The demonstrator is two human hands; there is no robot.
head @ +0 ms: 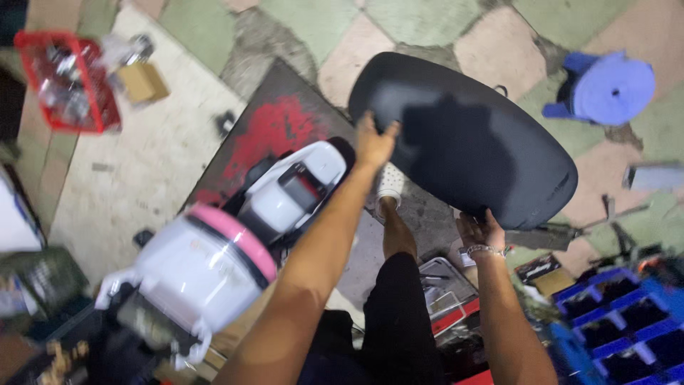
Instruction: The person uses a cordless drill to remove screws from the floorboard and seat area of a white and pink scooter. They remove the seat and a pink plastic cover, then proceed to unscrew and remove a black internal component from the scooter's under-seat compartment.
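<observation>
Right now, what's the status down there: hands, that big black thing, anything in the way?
Left hand and right hand grip opposite edges of the large black oval seat pad, held up off the floor. White and pink scooter body close at left.

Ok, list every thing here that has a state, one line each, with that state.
black seat panel: lifted off the floor, tilted, held at two edges
left hand: gripping the panel's upper left edge
right hand: gripping the panel's lower edge
white and pink scooter: standing, blurred
red basket: on the floor, filled with small parts
blue crate: compartments open
blue stool: standing on the floor
</observation>
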